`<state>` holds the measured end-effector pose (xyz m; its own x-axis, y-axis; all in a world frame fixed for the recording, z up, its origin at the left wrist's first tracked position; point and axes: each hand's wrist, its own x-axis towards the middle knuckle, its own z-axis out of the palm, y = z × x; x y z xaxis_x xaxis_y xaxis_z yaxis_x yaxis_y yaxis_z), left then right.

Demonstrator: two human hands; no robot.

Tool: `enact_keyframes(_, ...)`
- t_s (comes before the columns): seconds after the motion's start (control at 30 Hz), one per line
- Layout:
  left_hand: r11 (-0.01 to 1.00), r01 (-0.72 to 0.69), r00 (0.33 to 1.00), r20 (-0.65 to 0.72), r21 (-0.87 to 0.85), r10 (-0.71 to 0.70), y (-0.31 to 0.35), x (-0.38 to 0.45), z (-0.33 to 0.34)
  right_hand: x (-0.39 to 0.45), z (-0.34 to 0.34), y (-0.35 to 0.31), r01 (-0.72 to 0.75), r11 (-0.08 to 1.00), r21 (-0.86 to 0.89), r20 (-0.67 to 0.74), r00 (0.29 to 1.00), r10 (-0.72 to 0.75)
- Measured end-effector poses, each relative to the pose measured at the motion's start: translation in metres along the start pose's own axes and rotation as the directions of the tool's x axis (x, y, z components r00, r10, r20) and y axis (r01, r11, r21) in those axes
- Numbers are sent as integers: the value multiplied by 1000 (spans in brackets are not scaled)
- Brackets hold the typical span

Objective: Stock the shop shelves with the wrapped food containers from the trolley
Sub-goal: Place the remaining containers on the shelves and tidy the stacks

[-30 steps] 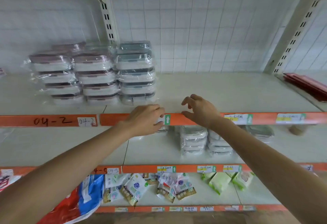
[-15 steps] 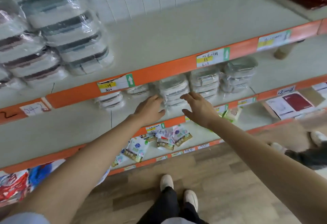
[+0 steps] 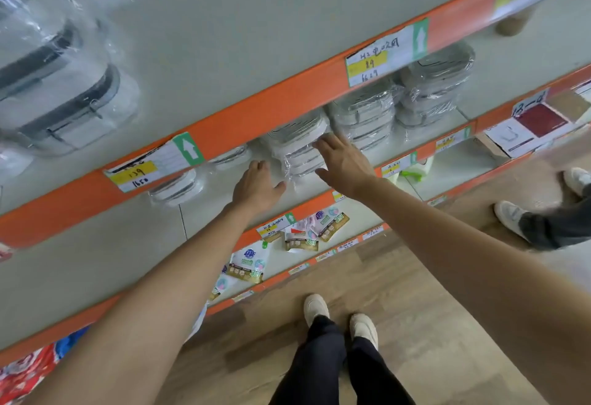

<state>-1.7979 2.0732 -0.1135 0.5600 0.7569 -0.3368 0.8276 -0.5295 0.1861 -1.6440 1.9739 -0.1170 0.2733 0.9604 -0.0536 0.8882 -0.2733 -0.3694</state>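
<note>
Although both arms reach in from the bottom of the frame toward the second shelf [image 3: 80,264], the two hands do not stand alike to the stack of wrapped containers [image 3: 295,145] at centre frame. That stack sits just under the orange shelf edge [image 3: 287,94] and directly between the hands, its flat boxes piled one on another with their long sides running roughly along the shelf, up and to the right in the frame. The right hand [image 3: 343,161] is the nearer: its fingers are spread and fairly straight, and the fingertips [image 3: 319,145] lie against, or at least right at, the stack's right-hand face; blur makes firm contact hard to confirm. The left hand [image 3: 257,185] sits lower and to the left of the stack, fingers loosely extended and holding nothing, with a small gap showing between it and the plastic wrap. Judging by this, the stack would be squeezed or nudged from both sides, so the left hand must travel up and right to meet it. More wrapped stacks [image 3: 399,107] stand further right on the same shelf, and a taller pile [image 3: 60,91] fills the upper left. No trolley is in view.
</note>
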Motion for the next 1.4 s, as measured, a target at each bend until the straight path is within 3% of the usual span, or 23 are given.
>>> enact_keyframes(0.23,998,34,999,-5,50,-33,-16,-8,-1,32,21,-16,-3,999,-52,-168,986,-6)
enact_keyframes(0.47,1000,20,999,-35,-5,-20,-7,-13,9,29,32,-16,-24,994,-109,-212,977,1)
enact_keyframes(0.77,1000,-1,999,-33,-9,0,-1,-15,10,34,27,-14,92,952,-291,-191,970,-152)
enact_keyframes(0.87,1000,3,1000,-22,-15,-4,-6,-15,9,32,27,-12,50,975,-216,-182,979,-91)
enact_keyframes(0.97,999,14,1000,-3,-31,-14,-9,-14,11,33,28,-7,24,945,-326,-159,984,-80)
enact_keyframes(1.2,1000,17,999,33,12,-18,-3,-15,19,33,29,-5,-28,882,-470,-284,951,-121)
enact_keyframes(1.4,996,-79,996,-24,36,80,10,-12,16,39,26,0,80,911,-405,-141,979,-148)
